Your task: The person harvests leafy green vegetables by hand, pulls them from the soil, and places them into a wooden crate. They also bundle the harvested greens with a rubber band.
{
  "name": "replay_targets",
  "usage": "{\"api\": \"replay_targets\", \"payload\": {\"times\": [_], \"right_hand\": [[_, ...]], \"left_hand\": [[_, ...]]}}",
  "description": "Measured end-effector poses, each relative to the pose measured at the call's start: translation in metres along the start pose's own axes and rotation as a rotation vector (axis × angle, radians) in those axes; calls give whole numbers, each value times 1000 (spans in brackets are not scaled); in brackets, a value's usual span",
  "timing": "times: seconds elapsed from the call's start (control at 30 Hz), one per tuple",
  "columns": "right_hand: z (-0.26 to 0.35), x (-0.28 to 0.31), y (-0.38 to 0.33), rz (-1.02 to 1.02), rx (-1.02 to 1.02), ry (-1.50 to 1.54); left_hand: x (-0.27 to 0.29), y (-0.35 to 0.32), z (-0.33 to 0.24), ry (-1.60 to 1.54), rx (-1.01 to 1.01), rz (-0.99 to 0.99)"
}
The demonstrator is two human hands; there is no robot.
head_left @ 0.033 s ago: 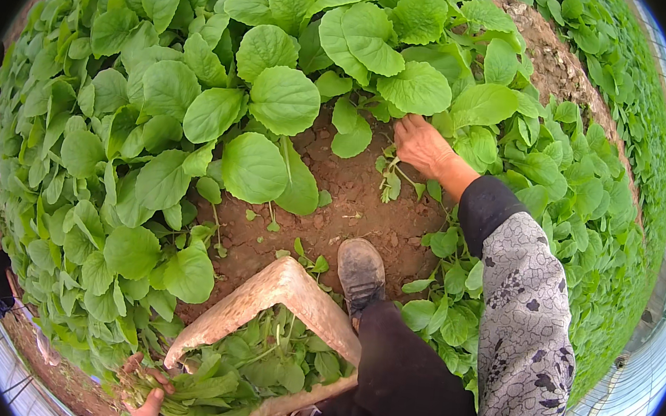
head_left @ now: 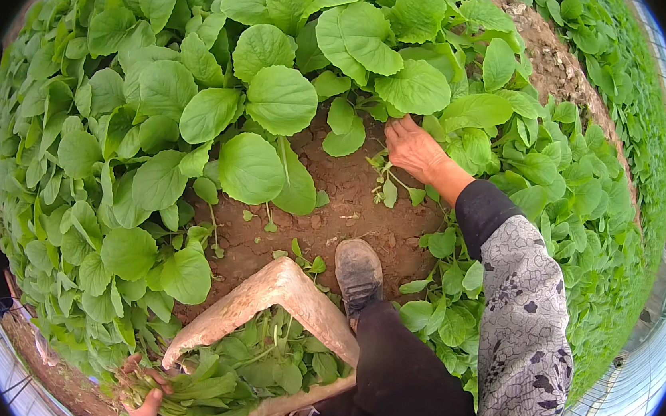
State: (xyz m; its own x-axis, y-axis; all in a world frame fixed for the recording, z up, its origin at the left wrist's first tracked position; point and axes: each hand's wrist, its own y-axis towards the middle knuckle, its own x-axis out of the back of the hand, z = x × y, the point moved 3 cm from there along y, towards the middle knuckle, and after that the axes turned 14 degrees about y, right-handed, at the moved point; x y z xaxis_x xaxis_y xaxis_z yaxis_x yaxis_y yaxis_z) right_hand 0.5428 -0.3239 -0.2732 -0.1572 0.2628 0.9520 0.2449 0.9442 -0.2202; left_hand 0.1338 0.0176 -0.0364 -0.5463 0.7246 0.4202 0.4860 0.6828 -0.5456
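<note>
My left hand [head_left: 148, 408], low at the left, is wrapped round a bunch of pulled leafy greens [head_left: 206, 400], their pale brown roots poking out past the fingers. The bunch lies over the near left part of a worn, whitish box [head_left: 305, 293] with more loose greens [head_left: 286, 360] inside. Farther off, my right hand [head_left: 412, 147] reaches down to the base of the growing leafy green plants [head_left: 414, 87]. Its fingers are curled together and the fingertips are hidden, so what they grip does not show. A small uprooted-looking sprig [head_left: 388, 189] hangs or lies just below that hand.
Dense leafy greens [head_left: 138, 149] stand left, ahead and right around a patch of bare brown soil [head_left: 334, 200]. My shoe [head_left: 359, 271] rests on it beside the box. A dirt strip [head_left: 559, 65] and a translucent sheeted wall [head_left: 626, 413] lie at the right.
My right hand has shifted slightly left at the plant base, and the view has moved a touch. My left hand still grips the bunch.
</note>
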Motion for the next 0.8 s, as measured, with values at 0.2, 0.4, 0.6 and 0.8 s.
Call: {"api": "replay_targets", "payload": {"times": [0.2,0.4,0.6,0.8], "right_hand": [[-36,-44,28,464,-473,111],[-31,-50,38,358,-498,-19],[-24,-43,27,547,-537,-33],[-37,-24,22,550,-523,-42]], "left_hand": [[-4,5,5,13,22,26],[-1,-1,8,4,33,-18],[0,5,8,-4,24,-1],[-2,3,7,0,56,-7]]}}
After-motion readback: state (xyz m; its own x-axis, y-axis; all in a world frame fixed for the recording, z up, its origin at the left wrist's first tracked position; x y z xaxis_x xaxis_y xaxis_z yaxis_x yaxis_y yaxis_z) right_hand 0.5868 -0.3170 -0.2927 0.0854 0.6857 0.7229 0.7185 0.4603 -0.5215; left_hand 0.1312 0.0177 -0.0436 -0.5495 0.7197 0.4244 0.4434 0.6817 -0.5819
